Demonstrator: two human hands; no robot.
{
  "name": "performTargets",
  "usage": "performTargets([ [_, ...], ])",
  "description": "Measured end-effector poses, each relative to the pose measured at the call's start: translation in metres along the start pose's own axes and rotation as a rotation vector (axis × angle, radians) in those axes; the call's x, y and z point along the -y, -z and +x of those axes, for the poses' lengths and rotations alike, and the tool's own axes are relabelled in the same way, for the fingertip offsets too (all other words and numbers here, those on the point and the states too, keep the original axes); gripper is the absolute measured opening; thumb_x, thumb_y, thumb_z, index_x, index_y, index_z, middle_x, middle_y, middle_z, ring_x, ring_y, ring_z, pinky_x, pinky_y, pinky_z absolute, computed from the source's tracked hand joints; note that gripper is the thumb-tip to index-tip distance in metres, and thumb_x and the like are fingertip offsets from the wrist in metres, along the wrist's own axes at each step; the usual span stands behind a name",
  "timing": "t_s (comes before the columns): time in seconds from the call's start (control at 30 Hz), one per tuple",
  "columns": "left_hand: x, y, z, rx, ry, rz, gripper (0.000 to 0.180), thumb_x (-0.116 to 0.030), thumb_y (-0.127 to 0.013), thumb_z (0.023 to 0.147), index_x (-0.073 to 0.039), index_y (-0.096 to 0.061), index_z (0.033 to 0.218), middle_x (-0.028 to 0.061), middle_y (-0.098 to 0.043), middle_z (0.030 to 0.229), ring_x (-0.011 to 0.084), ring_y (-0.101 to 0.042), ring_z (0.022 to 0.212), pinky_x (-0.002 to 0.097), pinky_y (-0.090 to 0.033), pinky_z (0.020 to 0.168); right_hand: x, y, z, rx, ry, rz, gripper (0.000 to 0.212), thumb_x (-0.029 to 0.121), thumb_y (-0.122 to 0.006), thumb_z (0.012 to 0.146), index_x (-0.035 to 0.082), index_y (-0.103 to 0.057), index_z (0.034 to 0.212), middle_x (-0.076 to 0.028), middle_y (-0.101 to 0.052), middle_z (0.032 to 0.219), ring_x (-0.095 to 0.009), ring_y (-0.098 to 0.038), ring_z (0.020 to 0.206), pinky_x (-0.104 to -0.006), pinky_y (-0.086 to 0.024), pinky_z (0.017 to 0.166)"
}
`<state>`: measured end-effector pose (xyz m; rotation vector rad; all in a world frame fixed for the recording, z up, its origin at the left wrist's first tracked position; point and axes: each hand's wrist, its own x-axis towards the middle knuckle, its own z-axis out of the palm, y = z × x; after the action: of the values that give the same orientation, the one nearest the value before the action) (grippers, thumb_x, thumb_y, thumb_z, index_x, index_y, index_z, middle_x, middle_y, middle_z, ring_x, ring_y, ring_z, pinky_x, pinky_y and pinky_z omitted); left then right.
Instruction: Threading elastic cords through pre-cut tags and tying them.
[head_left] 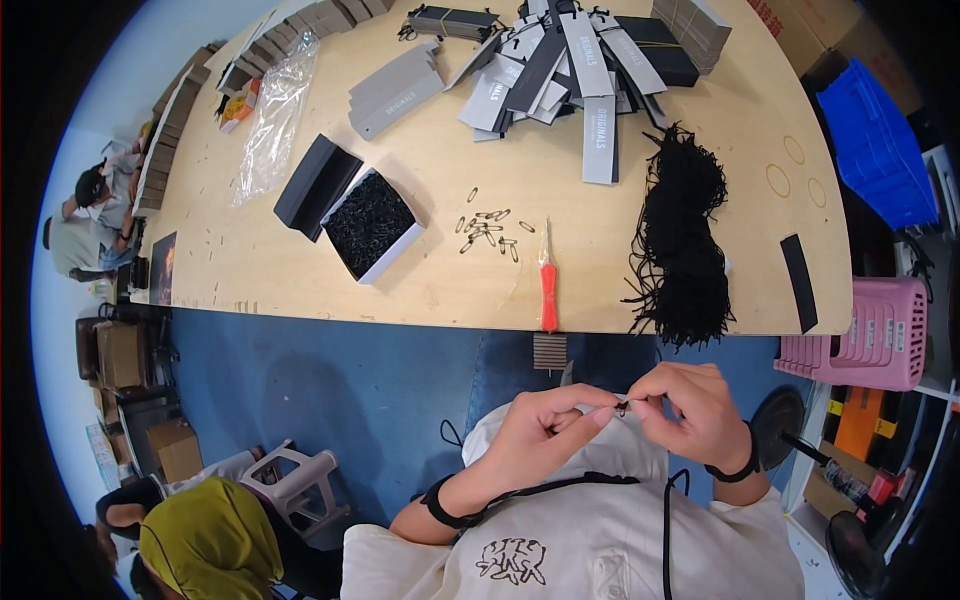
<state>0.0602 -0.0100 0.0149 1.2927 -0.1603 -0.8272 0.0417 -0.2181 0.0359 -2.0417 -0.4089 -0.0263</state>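
- Pinches a small dark piece (622, 407) with left hand (550, 425) and right hand (697, 412), in a closed fingertip grip from both, on the near side of a red-handled tool (548, 295), probably for fine control.
- Has small loops (484, 230) scattered left of that tool, likely for easy picking.
- Has black cords (682, 240) bunched to its right, apparently to stay together.

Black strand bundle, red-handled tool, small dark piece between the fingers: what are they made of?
Black strand bundle: probably textile cord, matte; limp, loose ends.
Red-handled tool: handle likely smooth plastic, evenly coloured; pale tip possibly metal, unclear.
Small dark piece: can't tell, too little shows.
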Motion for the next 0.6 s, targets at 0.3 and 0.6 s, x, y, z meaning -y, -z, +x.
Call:
performTargets([
  [0.3, -0.004, 0.001, 0.0, -0.028, -0.019, 0.119, 0.009, -0.005, -0.06, 0.093, 0.001, -0.065, 0.096, -0.0106, -0.032, 0.054, -0.0003, -0.023, 0.051, 0.0212, -0.018, 0.047, 0.005, 0.0, 0.001, 0.065, -0.119, 0.114, 0.024, 0.007, -0.073, 0.076, 0.001, -0.065, 0.099, -0.007, -0.065, 0.074, -0.018, -0.059, 0.056, -0.0257, -0.045, 0.05],
  [0.6, -0.013, 0.004, 0.002, -0.048, -0.14, 0.482, 0.005, -0.004, -0.062, 0.089, -0.001, -0.065, 0.09, -0.0043, -0.03, 0.049, 0.0032, -0.026, 0.048, 0.0234, -0.021, 0.045, -0.004, 0.0, 0.0, 0.224, -0.142, 0.097, 0.014, 0.01, -0.072, 0.079, 0.003, -0.066, 0.09, -0.007, -0.065, 0.072, -0.017, -0.06, 0.056, -0.0267, -0.046, 0.051],
])
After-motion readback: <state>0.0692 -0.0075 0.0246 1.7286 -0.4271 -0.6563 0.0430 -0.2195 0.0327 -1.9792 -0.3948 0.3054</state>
